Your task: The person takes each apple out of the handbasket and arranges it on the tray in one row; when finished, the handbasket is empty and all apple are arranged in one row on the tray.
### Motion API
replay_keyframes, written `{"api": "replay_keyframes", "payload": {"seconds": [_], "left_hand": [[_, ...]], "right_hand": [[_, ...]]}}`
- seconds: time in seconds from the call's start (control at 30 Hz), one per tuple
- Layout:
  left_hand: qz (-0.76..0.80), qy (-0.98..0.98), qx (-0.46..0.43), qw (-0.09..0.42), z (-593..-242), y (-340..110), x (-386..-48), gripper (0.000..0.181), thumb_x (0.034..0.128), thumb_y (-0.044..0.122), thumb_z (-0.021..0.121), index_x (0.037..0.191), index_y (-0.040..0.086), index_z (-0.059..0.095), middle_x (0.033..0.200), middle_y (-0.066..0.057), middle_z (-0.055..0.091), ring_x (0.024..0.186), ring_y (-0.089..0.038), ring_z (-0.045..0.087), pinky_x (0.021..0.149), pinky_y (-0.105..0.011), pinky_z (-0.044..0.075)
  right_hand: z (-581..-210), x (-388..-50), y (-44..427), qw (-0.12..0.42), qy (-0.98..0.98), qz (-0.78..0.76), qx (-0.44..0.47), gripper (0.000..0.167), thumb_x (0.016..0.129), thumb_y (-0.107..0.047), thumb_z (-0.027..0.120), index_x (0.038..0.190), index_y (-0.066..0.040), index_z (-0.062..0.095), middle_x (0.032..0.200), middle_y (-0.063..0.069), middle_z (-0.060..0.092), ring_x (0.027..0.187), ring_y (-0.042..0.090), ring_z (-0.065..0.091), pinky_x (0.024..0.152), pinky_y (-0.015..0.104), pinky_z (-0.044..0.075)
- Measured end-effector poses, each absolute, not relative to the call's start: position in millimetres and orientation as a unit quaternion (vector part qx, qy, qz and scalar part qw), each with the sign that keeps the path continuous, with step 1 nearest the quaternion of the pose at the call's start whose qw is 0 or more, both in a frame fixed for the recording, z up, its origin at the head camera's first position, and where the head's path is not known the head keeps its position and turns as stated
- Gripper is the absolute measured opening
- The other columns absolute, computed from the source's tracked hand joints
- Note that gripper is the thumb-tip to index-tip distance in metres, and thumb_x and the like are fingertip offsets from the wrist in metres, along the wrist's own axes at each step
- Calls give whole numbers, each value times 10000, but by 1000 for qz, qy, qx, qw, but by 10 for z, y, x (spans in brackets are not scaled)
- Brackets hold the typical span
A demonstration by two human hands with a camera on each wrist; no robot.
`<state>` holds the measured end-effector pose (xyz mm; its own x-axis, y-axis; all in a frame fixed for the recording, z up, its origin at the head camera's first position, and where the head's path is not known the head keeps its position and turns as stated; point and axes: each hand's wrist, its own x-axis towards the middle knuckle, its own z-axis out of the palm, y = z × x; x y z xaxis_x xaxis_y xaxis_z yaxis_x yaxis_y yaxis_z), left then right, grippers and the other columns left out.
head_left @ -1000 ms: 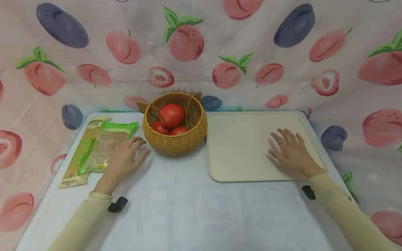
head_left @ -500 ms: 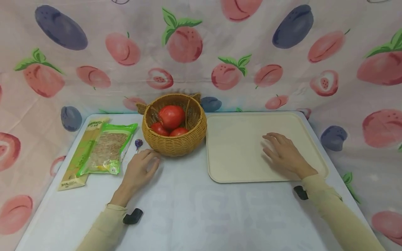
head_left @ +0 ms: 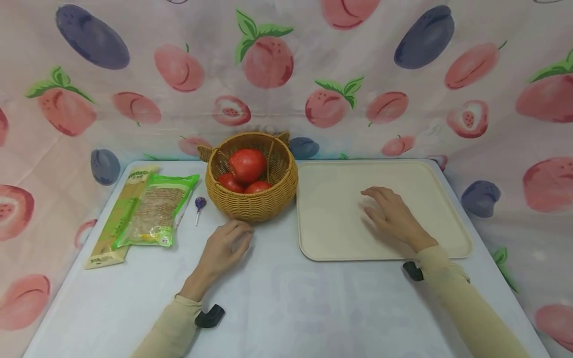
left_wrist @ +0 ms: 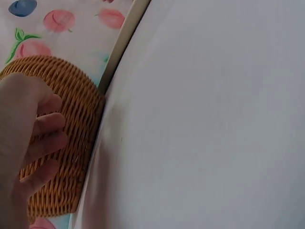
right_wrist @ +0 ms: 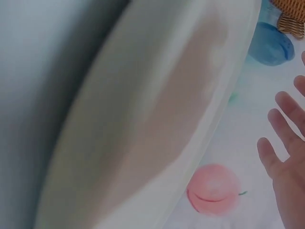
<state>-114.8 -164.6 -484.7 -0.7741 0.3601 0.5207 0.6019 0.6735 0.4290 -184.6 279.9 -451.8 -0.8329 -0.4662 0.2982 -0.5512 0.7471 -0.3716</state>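
Observation:
My left hand (head_left: 224, 251) hovers over the white tabletop just in front of a wicker basket (head_left: 252, 208), fingers loosely bent and holding nothing. In the left wrist view, this hand (left_wrist: 24, 133) overlaps the basket's woven side (left_wrist: 78, 129); whether it touches cannot be told. Several round red fruits (head_left: 247, 165) lie in the basket. My right hand (head_left: 394, 219) is above a beige rectangular tray (head_left: 329, 219), its fingers relaxed around nothing. The right wrist view shows its spread fingers (right_wrist: 286, 126) beside the tray's blurred rim.
A purple-wrapped lollipop (head_left: 200, 203) lies left of the basket. Farther left, a clear bag with green edges (head_left: 158, 209) partly covers a long green-and-tan packet (head_left: 107, 238). A fruit-print cloth (head_left: 268, 114) hangs behind the table.
My left hand has moved right, away from the green-edged bag to the basket's front, uncovering the lollipop. My right hand has shifted left above the tray.

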Motion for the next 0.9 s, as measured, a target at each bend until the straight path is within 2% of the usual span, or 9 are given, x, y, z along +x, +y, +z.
{"api": "replay_keyframes", "payload": {"seconds": [0.17, 0.33, 0.9], "left_hand": [[-311, -878, -304, 200, -4876, -1501, -1164, 160, 849, 166, 670, 1005, 130, 687, 1038, 16, 652, 1001, -156, 600, 873, -336, 466], [-315, -870, -338, 174, -4904, -1348, -1178, 193, 864, 194, 663, 1048, 137, 681, 1116, 16, 641, 1101, -146, 567, 959, -316, 436], [-301, -849, -416, 123, -4958, -780, -1119, 233, 893, 222, 629, 1119, 176, 660, 1206, 27, 604, 1199, -125, 524, 1009, -298, 418]], "right_hand": [[-4501, -1880, 2718, 108, -924, 237, 281, 378, 934, -208, 572, 1290, -102, 503, 1328, 83, 483, 1249, 302, 417, 1017, 513, 296], [-4479, -1920, 2625, 110, -919, 253, 282, 377, 932, -195, 577, 1294, -120, 501, 1327, 71, 491, 1252, 282, 424, 1028, 500, 305], [-4319, -2123, 2266, 116, -896, 273, 329, 358, 937, -204, 572, 1283, -127, 519, 1307, 29, 514, 1238, 230, 447, 1035, 465, 339]]}}
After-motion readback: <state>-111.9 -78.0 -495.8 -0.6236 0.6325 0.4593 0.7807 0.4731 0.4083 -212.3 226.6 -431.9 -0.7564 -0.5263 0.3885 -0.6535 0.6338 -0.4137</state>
